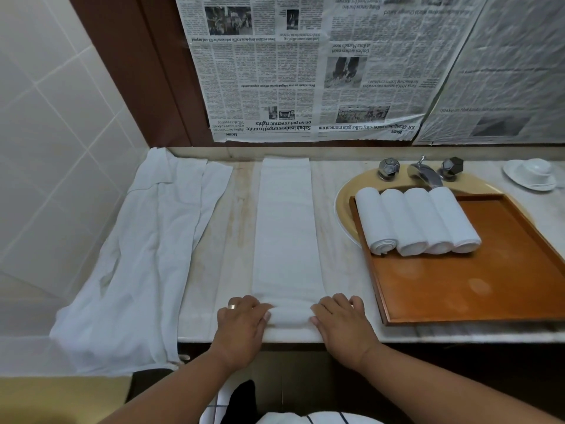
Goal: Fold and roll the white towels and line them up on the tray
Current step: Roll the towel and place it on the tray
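A white towel lies folded into a long narrow strip on the marble counter, running from the back wall to the front edge. Its near end is rolled into a small roll. My left hand grips the roll's left end and my right hand grips its right end, fingers curled over the top. To the right, a brown wooden tray sits over the sink and carries several rolled white towels side by side along its far left part.
A pile of loose white towels covers the counter's left end and hangs over the front edge. A tap with two handles stands behind the tray. A white cup and saucer sit at the far right. Newspaper covers the wall behind.
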